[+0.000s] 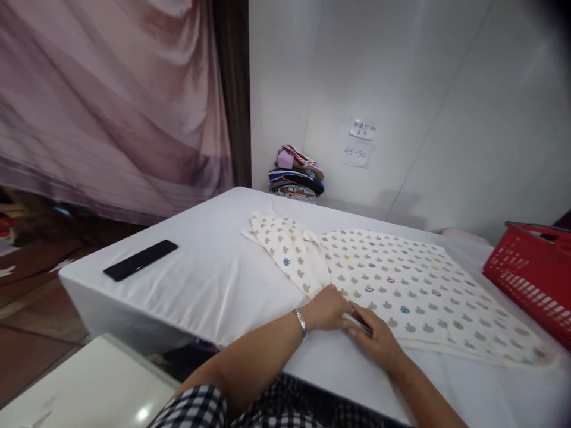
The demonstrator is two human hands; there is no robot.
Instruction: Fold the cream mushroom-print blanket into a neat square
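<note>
At the lower centre of the frame, the left hand (328, 309) and the right hand (377, 340) are pressed flat, fingers loosely spread and gripping nothing, on the near edge of a patterned cream garment (401, 285). The garment is spread over the white table (209, 285), one sleeve folded inward. Further left, a black phone (140, 260) is seen. A red basket (533, 267) stands at the right edge. Folded clothes (297, 175) are stacked against the far wall.
</note>
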